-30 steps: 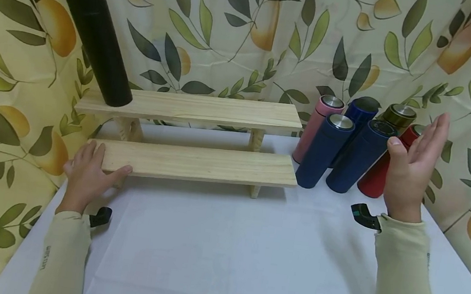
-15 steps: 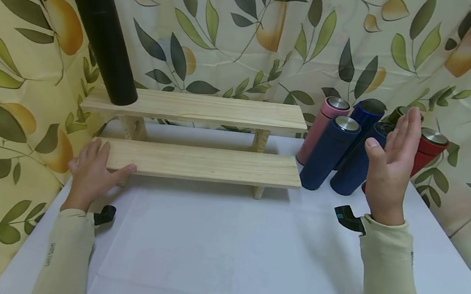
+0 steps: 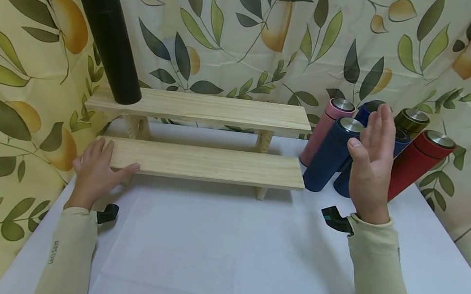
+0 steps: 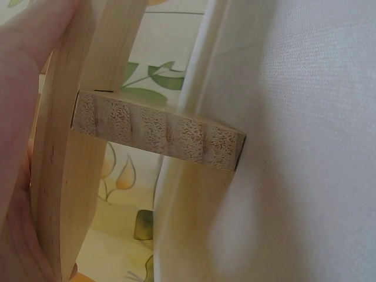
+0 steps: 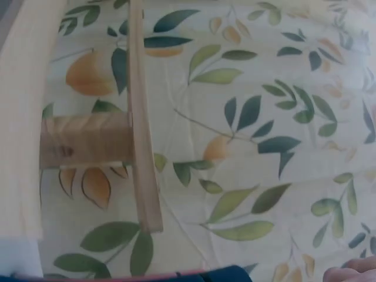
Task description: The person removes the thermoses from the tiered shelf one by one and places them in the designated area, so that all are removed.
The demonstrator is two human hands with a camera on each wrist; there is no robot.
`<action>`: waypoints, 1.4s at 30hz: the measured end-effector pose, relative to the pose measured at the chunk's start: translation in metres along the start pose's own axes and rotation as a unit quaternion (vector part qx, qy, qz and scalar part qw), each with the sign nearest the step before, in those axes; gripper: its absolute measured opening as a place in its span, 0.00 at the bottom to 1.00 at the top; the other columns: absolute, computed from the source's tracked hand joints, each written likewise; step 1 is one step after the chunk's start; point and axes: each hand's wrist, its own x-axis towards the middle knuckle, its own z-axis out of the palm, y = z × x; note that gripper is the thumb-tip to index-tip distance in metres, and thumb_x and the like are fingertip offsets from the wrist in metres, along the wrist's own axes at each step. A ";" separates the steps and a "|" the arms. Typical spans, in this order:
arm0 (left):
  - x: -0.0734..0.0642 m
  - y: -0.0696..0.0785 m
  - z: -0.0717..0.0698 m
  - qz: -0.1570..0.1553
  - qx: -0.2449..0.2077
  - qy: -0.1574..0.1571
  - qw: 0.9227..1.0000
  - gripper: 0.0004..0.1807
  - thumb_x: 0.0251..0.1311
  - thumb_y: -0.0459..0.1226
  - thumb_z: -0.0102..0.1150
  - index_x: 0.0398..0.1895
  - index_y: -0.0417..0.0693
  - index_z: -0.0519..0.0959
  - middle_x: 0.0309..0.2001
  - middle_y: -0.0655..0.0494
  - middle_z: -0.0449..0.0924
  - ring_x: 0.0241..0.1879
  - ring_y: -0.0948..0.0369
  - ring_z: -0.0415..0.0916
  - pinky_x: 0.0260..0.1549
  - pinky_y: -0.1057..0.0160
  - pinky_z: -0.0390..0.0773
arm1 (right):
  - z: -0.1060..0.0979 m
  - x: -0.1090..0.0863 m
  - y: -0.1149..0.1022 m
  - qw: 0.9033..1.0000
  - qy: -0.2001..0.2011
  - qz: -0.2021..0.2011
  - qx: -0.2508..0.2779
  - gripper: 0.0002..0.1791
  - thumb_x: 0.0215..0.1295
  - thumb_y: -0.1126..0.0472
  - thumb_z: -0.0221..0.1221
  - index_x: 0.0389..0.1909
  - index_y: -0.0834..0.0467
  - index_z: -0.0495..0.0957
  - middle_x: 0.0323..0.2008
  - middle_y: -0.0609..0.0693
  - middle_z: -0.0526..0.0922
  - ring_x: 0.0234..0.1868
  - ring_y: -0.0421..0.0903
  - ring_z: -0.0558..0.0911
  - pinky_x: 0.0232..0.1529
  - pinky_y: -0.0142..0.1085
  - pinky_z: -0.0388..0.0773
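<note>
A two-tier wooden shelf (image 3: 207, 163) stands on the white table. My left hand (image 3: 100, 172) holds the left end of its lower board, thumb at the front edge and fingers by the far corner. In the left wrist view, the board (image 4: 56, 153) lies against that hand, above a short wooden leg (image 4: 158, 129). A black thermos bottle (image 3: 109, 43) stands on the upper board's left end. My right hand (image 3: 371, 168) is raised with straight fingers and touches nothing. Behind it, partly hidden, are blue bottles (image 3: 329, 153) and a red bottle (image 3: 421, 162).
A pink bottle (image 3: 327, 131) and an olive-green bottle (image 3: 412, 120) stand in the same group, right of the shelf. A leaf-patterned curtain (image 3: 249, 36) hangs behind and along both sides. The white tablecloth (image 3: 205, 251) stretches in front of the shelf.
My right hand has moved left across the bottles, uncovering the red one and overlapping the blue ones. The left hand keeps its hold on the lower board; the head view has shifted slightly.
</note>
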 end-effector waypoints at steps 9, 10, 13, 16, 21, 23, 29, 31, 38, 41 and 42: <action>-0.001 -0.003 -0.001 -0.006 0.007 -0.001 1.000 0.65 0.65 0.71 0.59 0.82 0.25 0.52 0.81 0.25 0.44 0.79 0.30 0.39 0.63 0.23 0.41 | 0.029 0.003 0.016 0.997 -0.071 0.032 0.024 0.45 0.73 0.66 0.55 0.87 0.60 0.45 0.87 0.51 0.45 0.86 0.49 0.44 0.81 0.41 0.43; -0.001 -0.003 0.000 -0.006 0.007 -0.001 1.000 0.65 0.65 0.71 0.59 0.82 0.25 0.52 0.81 0.25 0.44 0.79 0.30 0.39 0.63 0.23 0.41 | 0.033 0.003 0.018 0.996 -0.077 0.036 0.022 0.45 0.73 0.65 0.55 0.87 0.60 0.46 0.87 0.51 0.45 0.86 0.49 0.44 0.81 0.41 0.44; 0.000 -0.003 0.000 -0.004 0.006 0.000 1.000 0.64 0.65 0.71 0.59 0.81 0.25 0.53 0.81 0.25 0.44 0.79 0.30 0.40 0.63 0.23 0.41 | 0.041 0.003 0.024 0.995 -0.089 0.048 0.017 0.45 0.73 0.64 0.55 0.87 0.59 0.46 0.87 0.52 0.47 0.86 0.50 0.46 0.81 0.42 0.46; -0.001 -0.004 0.001 -0.003 0.007 0.003 1.000 0.64 0.65 0.71 0.59 0.81 0.26 0.54 0.81 0.25 0.45 0.79 0.30 0.41 0.63 0.24 0.42 | 0.049 0.001 0.030 0.992 -0.103 0.066 0.011 0.45 0.73 0.63 0.54 0.87 0.57 0.47 0.87 0.50 0.47 0.86 0.49 0.47 0.81 0.44 0.47; -0.004 -0.005 0.001 -0.008 0.004 0.004 1.000 0.64 0.65 0.70 0.60 0.81 0.25 0.54 0.81 0.26 0.44 0.80 0.30 0.40 0.63 0.25 0.43 | 0.063 -0.001 0.041 0.987 -0.132 0.089 0.023 0.44 0.73 0.63 0.54 0.87 0.55 0.48 0.86 0.48 0.50 0.86 0.47 0.48 0.82 0.48 0.45; -0.004 -0.004 0.000 -0.008 0.004 0.003 1.000 0.64 0.65 0.70 0.60 0.81 0.26 0.53 0.82 0.26 0.44 0.80 0.30 0.39 0.63 0.25 0.42 | 0.070 -0.001 0.044 0.985 -0.141 0.091 0.028 0.44 0.73 0.63 0.54 0.87 0.55 0.48 0.86 0.47 0.50 0.86 0.47 0.49 0.82 0.50 0.44; 0.001 -0.004 -0.001 -0.009 0.006 0.001 1.000 0.64 0.65 0.71 0.59 0.82 0.27 0.53 0.82 0.27 0.43 0.80 0.31 0.39 0.64 0.24 0.42 | 0.095 0.001 0.050 0.980 -0.168 0.099 0.030 0.45 0.73 0.62 0.56 0.87 0.56 0.48 0.86 0.47 0.51 0.85 0.47 0.50 0.81 0.51 0.46; 0.002 -0.004 -0.002 -0.009 0.006 0.002 1.000 0.65 0.65 0.71 0.60 0.82 0.27 0.53 0.82 0.27 0.43 0.80 0.31 0.39 0.64 0.24 0.41 | 0.104 0.001 0.053 0.978 -0.178 0.103 0.033 0.45 0.73 0.61 0.56 0.87 0.57 0.47 0.86 0.48 0.51 0.85 0.46 0.51 0.81 0.51 0.47; 0.003 -0.005 0.000 -0.003 0.008 0.002 1.000 0.64 0.65 0.71 0.59 0.82 0.26 0.54 0.82 0.27 0.44 0.80 0.31 0.40 0.64 0.24 0.42 | 0.131 0.002 0.064 0.972 -0.196 0.119 0.050 0.48 0.72 0.59 0.57 0.88 0.57 0.45 0.86 0.48 0.50 0.85 0.45 0.50 0.81 0.52 0.48; 0.004 -0.004 0.000 -0.004 0.009 0.003 1.000 0.64 0.64 0.71 0.60 0.81 0.27 0.54 0.82 0.27 0.44 0.80 0.31 0.40 0.64 0.24 0.42 | 0.141 0.003 0.068 0.972 -0.198 0.118 0.046 0.48 0.72 0.58 0.58 0.88 0.57 0.46 0.86 0.48 0.51 0.85 0.46 0.51 0.81 0.49 0.49; 0.004 -0.003 0.000 -0.003 0.009 0.004 1.000 0.64 0.64 0.71 0.60 0.81 0.27 0.54 0.82 0.27 0.44 0.80 0.31 0.40 0.64 0.23 0.42 | 0.143 0.004 0.069 0.972 -0.198 0.116 0.044 0.48 0.72 0.58 0.58 0.87 0.57 0.46 0.86 0.48 0.51 0.85 0.46 0.52 0.81 0.48 0.49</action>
